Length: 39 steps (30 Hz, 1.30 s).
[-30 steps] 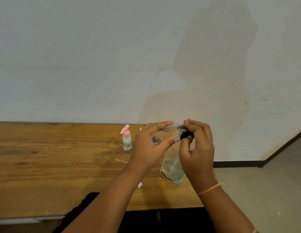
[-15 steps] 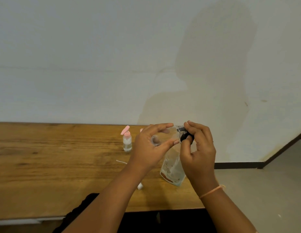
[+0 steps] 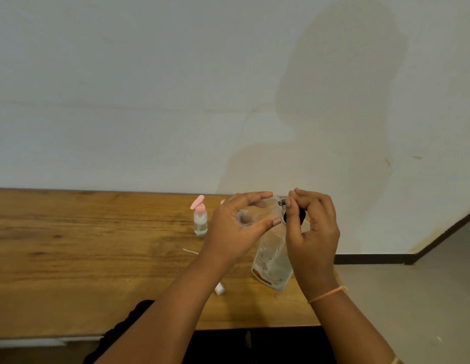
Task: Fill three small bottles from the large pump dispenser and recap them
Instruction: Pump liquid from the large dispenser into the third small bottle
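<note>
My left hand (image 3: 228, 232) grips a small clear bottle (image 3: 257, 212) lying sideways between thumb and fingers, above the table's right end. My right hand (image 3: 315, 232) pinches a black cap (image 3: 302, 215) with a small metal-looking tip at that bottle's neck. Just below and behind both hands stands a large clear bottle (image 3: 272, 269) with a red-brown label; its top is hidden by my hands. A small bottle with a pink pump cap (image 3: 200, 219) stands upright to the left of my left hand.
The wooden table (image 3: 84, 258) runs along a white wall and ends just right of the large bottle. A small white cap (image 3: 219, 288) and a thin white tube (image 3: 190, 250) lie on it near my left forearm. Floor lies to the right.
My right fingers have shifted slightly around the black cap at the bottle's neck. Both hands stay in nearly the same place; nothing on the table has moved.
</note>
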Available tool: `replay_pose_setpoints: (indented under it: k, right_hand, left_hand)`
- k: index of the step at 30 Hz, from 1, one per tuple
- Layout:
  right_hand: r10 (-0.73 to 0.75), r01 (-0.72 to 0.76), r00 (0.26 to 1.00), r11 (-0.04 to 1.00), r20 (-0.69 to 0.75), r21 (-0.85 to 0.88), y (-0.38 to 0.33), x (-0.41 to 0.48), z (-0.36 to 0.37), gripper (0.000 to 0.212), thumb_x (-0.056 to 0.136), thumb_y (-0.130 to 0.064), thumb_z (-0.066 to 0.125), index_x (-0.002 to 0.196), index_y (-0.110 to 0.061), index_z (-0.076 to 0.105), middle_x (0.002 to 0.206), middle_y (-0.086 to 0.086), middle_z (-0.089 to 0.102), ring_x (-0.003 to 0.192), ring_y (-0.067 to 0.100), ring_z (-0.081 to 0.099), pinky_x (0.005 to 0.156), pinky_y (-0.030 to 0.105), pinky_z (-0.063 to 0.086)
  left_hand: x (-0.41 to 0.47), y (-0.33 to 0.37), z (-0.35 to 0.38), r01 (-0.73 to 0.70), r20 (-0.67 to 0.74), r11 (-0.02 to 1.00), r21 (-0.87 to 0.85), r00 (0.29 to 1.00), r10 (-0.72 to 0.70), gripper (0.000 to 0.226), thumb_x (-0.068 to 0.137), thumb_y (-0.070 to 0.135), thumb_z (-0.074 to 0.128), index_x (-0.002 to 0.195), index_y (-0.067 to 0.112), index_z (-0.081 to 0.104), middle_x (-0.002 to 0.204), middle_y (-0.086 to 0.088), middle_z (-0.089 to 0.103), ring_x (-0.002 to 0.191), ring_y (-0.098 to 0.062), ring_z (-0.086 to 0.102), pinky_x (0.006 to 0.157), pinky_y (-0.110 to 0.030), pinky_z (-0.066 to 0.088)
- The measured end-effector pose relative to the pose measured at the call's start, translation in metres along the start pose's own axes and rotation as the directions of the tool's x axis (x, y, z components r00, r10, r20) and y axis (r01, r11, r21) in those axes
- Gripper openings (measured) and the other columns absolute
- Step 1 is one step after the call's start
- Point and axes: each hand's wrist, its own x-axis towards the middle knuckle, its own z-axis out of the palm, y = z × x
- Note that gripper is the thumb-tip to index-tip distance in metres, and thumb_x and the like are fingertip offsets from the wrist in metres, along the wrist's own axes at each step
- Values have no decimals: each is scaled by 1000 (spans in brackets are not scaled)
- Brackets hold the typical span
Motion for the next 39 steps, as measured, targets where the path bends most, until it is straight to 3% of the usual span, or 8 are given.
replay_pose_setpoints:
  k: [2,5,9,17,23,34,39]
  right_hand:
    - [16,-16,1000,1000,-5,15,-2,-1,0,17,91,-16,52,90,-4,65,96,6,57,96,3,54,84,7,42]
    - [49,-48,998,998,-35,42,-8,5,0,8,89,-6,58,89,-8,65,94,6,57,95,-6,53,81,4,42]
    - [65,-63,997,996,-41,66,-15,10,-2,12,87,1,60,86,-9,66,89,5,56,93,-13,53,77,1,39]
    - [-20,21,1000,999,-18,27,4,0,2,17,91,-13,52,88,-3,65,95,3,55,95,7,55,84,9,43]
    - [80,-71,995,988,-65,136,-13,7,-2,11,87,-7,58,84,-16,63,88,1,58,93,-7,55,79,5,42]
    - [46,-41,998,991,-36,124,1,-1,1,10,91,-16,52,91,-16,62,92,-1,58,96,-5,56,82,9,44]
    - [156,-138,984,973,-82,187,-10,8,-1,15,90,-2,58,85,-15,63,85,-1,61,86,-3,58,74,7,44]
  left_hand:
    - [-2,1,0,-4,-3,1000,9,1000,4,42,69,29,80,97,51,58,99,14,66,99,7,57,75,-6,47]
    - [-2,6,1,-46,-18,999,-14,999,45,42,70,25,79,98,48,58,99,14,65,98,9,56,71,-3,45]
    - [-2,8,0,-87,-30,996,-10,996,87,42,69,26,79,100,46,59,99,14,64,99,7,56,72,-3,44]
    - [-1,-1,1,-10,-6,1000,-7,1000,10,43,68,28,81,98,50,59,99,14,66,100,6,57,77,-8,48]
    - [-2,6,0,-82,-25,997,-9,996,82,43,69,23,80,99,46,60,98,15,64,98,8,56,74,-4,45]
    - [-2,-1,-1,-38,0,999,12,999,38,44,68,26,81,98,50,59,98,18,65,98,7,56,75,-5,46]
    - [1,3,1,-79,-9,996,-35,997,78,43,69,24,81,101,46,61,99,13,66,100,2,58,76,-8,48]
